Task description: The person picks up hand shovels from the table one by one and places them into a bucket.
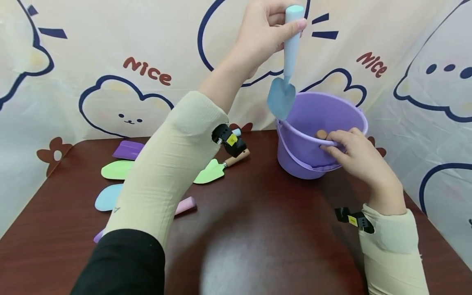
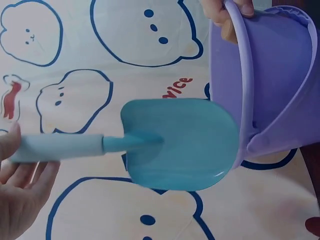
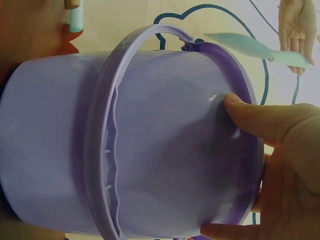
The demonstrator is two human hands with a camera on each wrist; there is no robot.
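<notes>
My left hand (image 1: 263, 30) holds a light blue toy shovel (image 1: 289, 53) by its handle, thumb across it. The shovel hangs blade down over the left rim of a purple bucket (image 1: 307, 159). In the left wrist view the shovel's blade (image 2: 182, 145) lies in front of the bucket's rim (image 2: 245, 85); whether they touch I cannot tell. My right hand (image 1: 359, 155) grips the bucket's near right rim, its thumb (image 3: 242, 112) on the outer wall. Beside those fingers, a round tan end (image 1: 321, 134) shows inside the bucket. The bucket's handle (image 3: 97, 145) hangs down its near side.
A green trowel (image 1: 210, 172) with a wooden handle lies left of the bucket. Farther left are purple (image 1: 127, 150), green (image 1: 116, 170) and blue blades (image 1: 107, 197), partly hidden by my left sleeve, and a pink handle (image 1: 185, 205). A printed curtain (image 1: 110, 45) surrounds the brown table (image 1: 258, 246).
</notes>
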